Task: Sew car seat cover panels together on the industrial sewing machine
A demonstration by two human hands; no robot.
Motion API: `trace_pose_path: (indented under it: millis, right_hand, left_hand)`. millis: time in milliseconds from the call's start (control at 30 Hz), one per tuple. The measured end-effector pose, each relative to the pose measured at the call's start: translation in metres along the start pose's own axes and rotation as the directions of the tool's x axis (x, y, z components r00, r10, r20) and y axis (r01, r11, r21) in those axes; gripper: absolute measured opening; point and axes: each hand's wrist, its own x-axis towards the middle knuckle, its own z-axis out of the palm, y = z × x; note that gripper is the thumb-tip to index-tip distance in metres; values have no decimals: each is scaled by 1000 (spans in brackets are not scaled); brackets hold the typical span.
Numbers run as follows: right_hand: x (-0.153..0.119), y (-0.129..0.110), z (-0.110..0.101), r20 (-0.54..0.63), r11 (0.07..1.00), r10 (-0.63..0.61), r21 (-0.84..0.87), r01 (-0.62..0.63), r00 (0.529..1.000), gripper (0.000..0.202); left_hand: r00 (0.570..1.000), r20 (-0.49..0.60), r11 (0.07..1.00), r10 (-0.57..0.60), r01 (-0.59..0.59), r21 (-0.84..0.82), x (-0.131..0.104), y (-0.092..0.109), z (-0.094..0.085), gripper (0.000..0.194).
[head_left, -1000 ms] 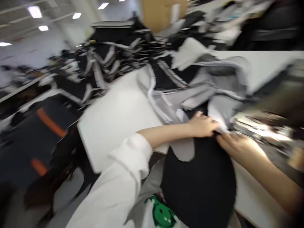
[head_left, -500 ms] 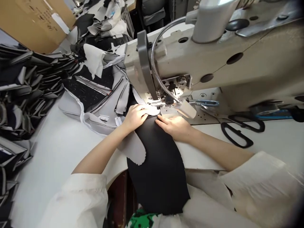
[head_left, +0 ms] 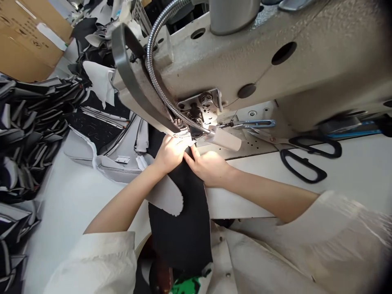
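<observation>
A black fabric piece (head_left: 180,232) runs from beneath the sewing machine's (head_left: 257,69) presser foot down over the table edge towards my lap. My left hand (head_left: 172,154) has its fingers pressed together on the work just left of the needle area, where glare blurs the fingertips. Under that wrist, a grey fabric piece (head_left: 167,197) with a notched end overlaps the black one. At the black piece's right edge, my right hand (head_left: 211,168) pinches the fabric close to the foot. The needle itself is hidden.
Black-handled scissors (head_left: 303,165) and blue thread snips (head_left: 257,123) lie on the right. A white lamp head (head_left: 228,139) hangs just above my right hand. Sewn grey-and-black pieces (head_left: 107,130), a large stack (head_left: 33,126) and a cardboard box (head_left: 30,41) stand left.
The view has shifted closer to the machine, now nearer and further left in the picture. Both hands remain by the foot; the black piece looks narrower, and the right fingers have bent in at its edge.
</observation>
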Motion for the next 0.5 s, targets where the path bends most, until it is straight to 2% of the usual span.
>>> trace_pose_path:
  millis: [167,300,500]
  right_hand:
    - [-1,-1,-2,-3,1000,0,18,0,1000,74]
    - [-4,-6,6,-95,1000,3,15,-1,996,53]
    - [-5,-13,11,-203,996,73,-39,-82,976,48]
  left_hand:
    - [997,77,1000,-12,12,5,3,2,-3,31]
    - [984,175,1000,-21,17,23,7,7,-7,30]
    - [980,190,993,-61,40,114,12,21,-4,24]
